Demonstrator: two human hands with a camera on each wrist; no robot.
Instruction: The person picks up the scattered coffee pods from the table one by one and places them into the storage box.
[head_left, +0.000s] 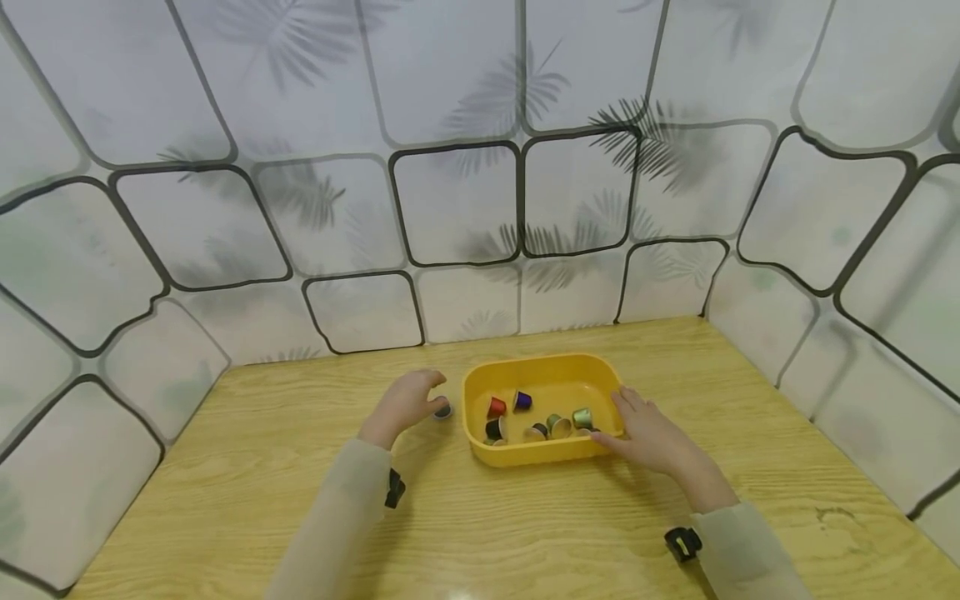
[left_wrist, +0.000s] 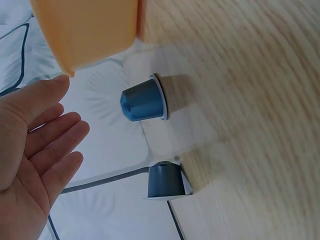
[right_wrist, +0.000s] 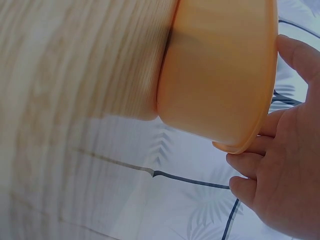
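My left hand (head_left: pixel 406 406) hovers just left of the yellow tub (head_left: pixel 525 455), fingers loosely bent and holding nothing. Close by it on the wooden table is a dark coffee capsule (head_left: pixel 443 412), partly hidden by the fingers. In the left wrist view two capsules show: a blue capsule (left_wrist: pixel 144 101) lying on its side and a dark teal capsule (left_wrist: pixel 166 180), both apart from the hand. My right hand (head_left: pixel 651 433) rests on the tub's right near corner, its fairly straight fingers and thumb touching the rim (right_wrist: pixel 272 95).
Inside the tub lie several capsules, among them a red capsule (head_left: pixel 497 407), a purple capsule (head_left: pixel 522 401), a black capsule (head_left: pixel 493 429) and a green capsule (head_left: pixel 582 417). Patterned pale walls (head_left: pixel 465 208) stand behind and at both sides of the wooden table (head_left: pixel 480 533).
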